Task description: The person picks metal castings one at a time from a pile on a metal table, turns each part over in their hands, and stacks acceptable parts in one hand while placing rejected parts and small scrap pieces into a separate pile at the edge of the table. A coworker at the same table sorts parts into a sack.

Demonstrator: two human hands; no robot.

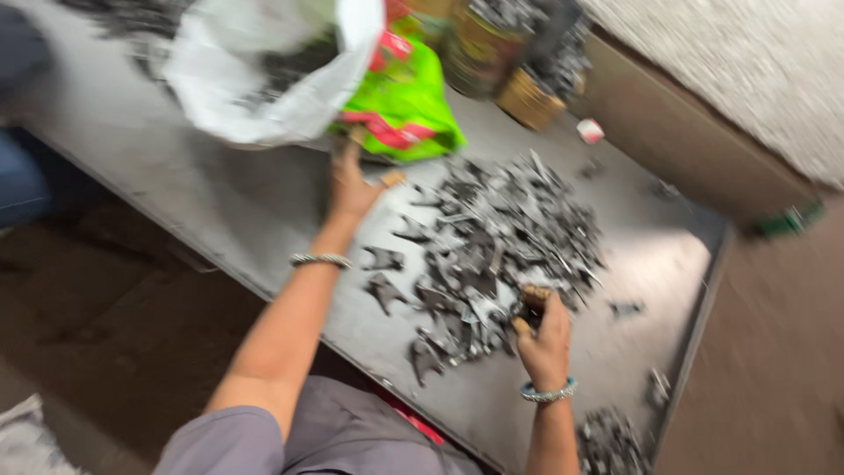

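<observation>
The person leans over a grey metal bench (pixel 220 202) where a heap of dark metal parts (pixel 501 237) lies spread across the middle, with a few single pieces strewn toward the near edge. The left hand (pixel 352 186) reaches toward the far side of the bench and touches the lower edge of a green and red bag (pixel 404 105), which lies beside a white sack (pixel 264 79); motion blur hides the fingers, so whether that grip is spread or closed on the bag cannot be told. The right hand (pixel 545 339) sits at the near edge of the heap, its grip pressed together around a small dark piece with a tan end (pixel 532 299), though the blur leaves the piece's kind unclear. A small second pile of parts (pixel 607 440) lies near the bench's near right corner, and a basket and a tin (pixel 527 101) stand at the far edge. Judging from this, the work in hand looks like sorting through the heap, one hand picking while the other steadies or shifts the bag. The next move would seem to call for a firm hold on the bag's edge and care among the sharp, tangled parts.
</observation>
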